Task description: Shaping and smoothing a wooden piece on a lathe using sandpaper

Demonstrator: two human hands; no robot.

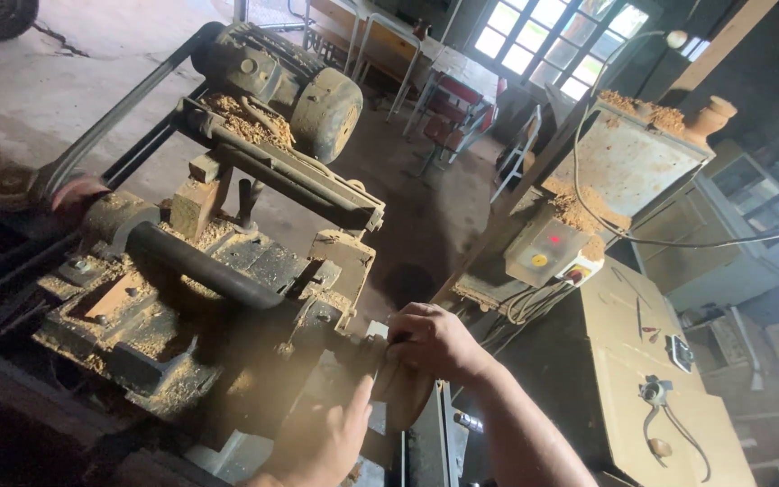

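View: head cam, looking down at a wood lathe [227, 298] w/ both hands at its near end.
Right hand [433, 343]: gripping a rounded wooden block [403, 392] from above; fingers are curling over its top edge, clenched on it.
Left hand [322, 442]: pressing on the same block from below-left; fingers are lying extended along its side, thumb pointing up. Hand is blurred, so can't tell if it is grasping or just resting flat.
Wooden block: sitting at the lathe's spindle end, between the two hands, touching both; near bottom centre of frame.
Lathe: dark metal bed running from upper left to the hands, covered w/ sawdust [164, 338] and shavings.
Motor [304, 86]: sitting on a frame above the lathe, far end; belt [119, 113] is running down-left from it.
Switch box [547, 248]: grey, w/ one red and one yellow button, standing right of the lathe; cables are hanging under it.
Cabinet [660, 397]: tan metal, right of the forearm, tools lying on top.
Background: chairs [453, 113] and windows [556, 36], well apart from the hands.
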